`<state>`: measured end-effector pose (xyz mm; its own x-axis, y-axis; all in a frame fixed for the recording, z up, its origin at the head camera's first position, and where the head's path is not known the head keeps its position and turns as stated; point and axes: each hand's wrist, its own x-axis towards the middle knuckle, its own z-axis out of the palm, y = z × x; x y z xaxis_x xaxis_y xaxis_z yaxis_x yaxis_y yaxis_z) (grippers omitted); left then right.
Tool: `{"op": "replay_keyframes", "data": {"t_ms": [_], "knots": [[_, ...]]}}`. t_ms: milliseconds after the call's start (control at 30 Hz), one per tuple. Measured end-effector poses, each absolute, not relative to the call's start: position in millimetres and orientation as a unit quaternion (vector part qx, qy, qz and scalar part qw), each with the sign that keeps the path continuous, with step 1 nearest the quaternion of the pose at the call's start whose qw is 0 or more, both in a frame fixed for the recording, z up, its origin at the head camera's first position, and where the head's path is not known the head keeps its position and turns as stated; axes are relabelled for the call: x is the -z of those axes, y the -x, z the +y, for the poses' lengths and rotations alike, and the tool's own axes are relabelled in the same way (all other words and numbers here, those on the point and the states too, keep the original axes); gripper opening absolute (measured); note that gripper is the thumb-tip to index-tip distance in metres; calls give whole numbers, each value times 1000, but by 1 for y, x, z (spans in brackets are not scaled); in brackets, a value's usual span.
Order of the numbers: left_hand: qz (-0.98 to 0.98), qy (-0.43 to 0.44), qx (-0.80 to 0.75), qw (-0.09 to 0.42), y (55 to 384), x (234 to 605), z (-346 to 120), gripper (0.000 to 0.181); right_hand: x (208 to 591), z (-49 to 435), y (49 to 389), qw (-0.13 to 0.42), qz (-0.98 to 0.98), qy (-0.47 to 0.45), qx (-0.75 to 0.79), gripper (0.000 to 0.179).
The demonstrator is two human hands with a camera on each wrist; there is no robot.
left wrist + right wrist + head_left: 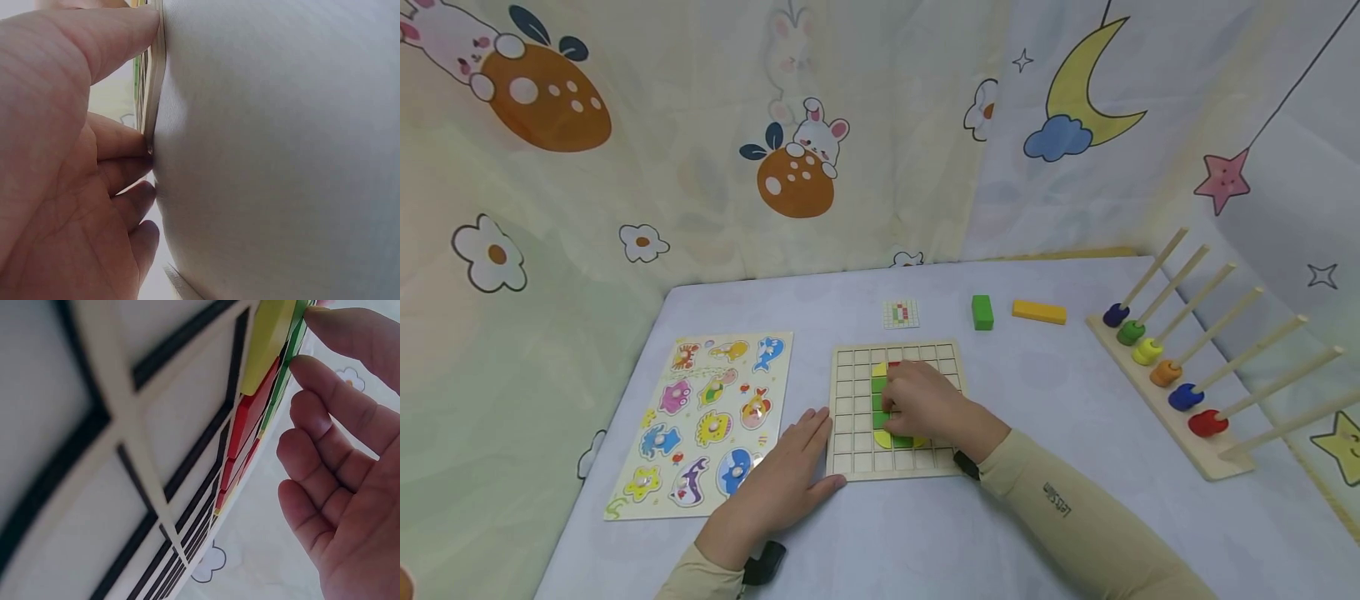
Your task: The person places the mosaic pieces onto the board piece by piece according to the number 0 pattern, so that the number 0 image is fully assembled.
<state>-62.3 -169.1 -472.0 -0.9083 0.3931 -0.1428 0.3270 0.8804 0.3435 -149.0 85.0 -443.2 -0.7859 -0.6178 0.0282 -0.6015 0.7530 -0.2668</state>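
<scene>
A wooden grid board [850, 400] lies on the table with small coloured tiles in its middle squares. My left hand [790, 467] rests at its lower left corner, fingers stretched along the left edge and thumb touching the front edge. Over the tiles my right hand [928, 404] reaches in, thumb and index pinching a green tile [879, 420] in the left column. The other right fingers are loosely bent in the right wrist view. Red tiles [247, 422] and a yellow tile [269, 344] show there too. My right hand hides part of the pattern in the head view.
Left of the board is a peg puzzle [775, 382] with sea animals. Behind it lie a small pattern card [901, 314], a green block [982, 312] and an orange block [1039, 312]. At right stands a wooden rack [1213, 465] with tall slanting rods and coloured beads.
</scene>
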Motion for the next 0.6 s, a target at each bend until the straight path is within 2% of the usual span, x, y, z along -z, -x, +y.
{"op": "replay_keyframes", "data": {"t_ms": [367, 600], "knots": [[963, -190, -161, 104, 63, 471, -168, 90, 441, 92, 150, 35, 937, 320, 139, 3], [964, -188, -156, 104, 63, 471, -168, 91, 427, 108, 150, 24, 947, 281, 156, 13]]}}
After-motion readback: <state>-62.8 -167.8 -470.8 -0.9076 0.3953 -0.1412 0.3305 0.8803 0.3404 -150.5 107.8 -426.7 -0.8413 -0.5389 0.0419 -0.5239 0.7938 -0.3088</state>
